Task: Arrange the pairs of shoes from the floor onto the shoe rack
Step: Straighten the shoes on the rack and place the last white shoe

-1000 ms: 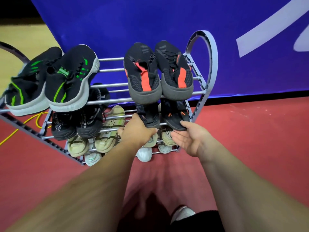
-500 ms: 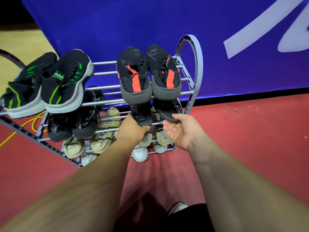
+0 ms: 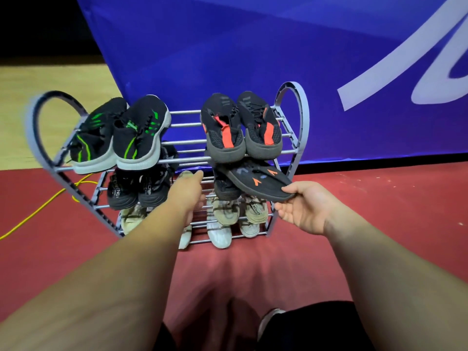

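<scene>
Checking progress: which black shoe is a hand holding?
The tilted shoe with the orange arrow mark, pinched by the right hand; the other black shoes lie unheld.

looks like an indoor sports hall: a red court floor [image 3: 379, 211] meets pale wooden flooring [image 3: 50, 79], a big blue banner [image 3: 228, 59] with white lettering stands behind the shoe rack [image 3: 306, 122], and a yellow cable [image 3: 38, 209] trails across the floor.
</scene>
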